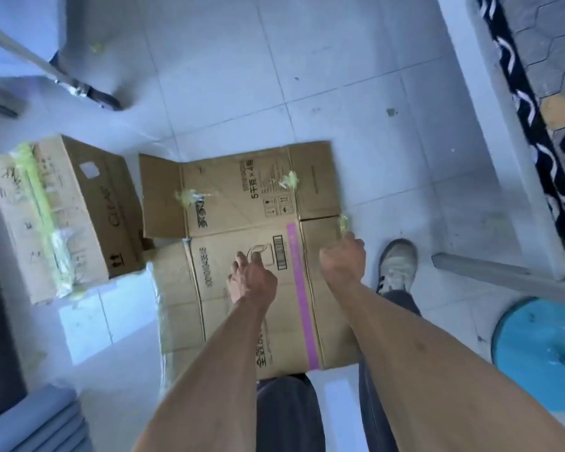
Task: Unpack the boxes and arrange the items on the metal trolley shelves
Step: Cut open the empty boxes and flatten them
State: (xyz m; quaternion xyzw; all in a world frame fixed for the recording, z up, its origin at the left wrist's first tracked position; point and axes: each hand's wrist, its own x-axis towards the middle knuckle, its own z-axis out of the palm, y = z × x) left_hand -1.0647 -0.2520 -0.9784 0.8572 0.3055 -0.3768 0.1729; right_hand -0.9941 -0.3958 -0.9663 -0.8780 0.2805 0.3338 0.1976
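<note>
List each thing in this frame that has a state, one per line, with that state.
Flattened box: emptied, collapsed flat on the floor, flaps splayed.
Second box: closed, taped with green tape, lying on the floor.
Left hand: fingers on the flattened box.
Right hand: curled at the box's right edge; grip unclear.

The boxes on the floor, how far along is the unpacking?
Done: one box lies flattened on the tiles, flaps spread, yellow tape torn. In hand: the left hand reaches onto that cardboard; the right hand grips its edge by a tape scrap. Left: the second box on the left is closed and taped, and no goods show on the trolley, mostly out of view.
</note>
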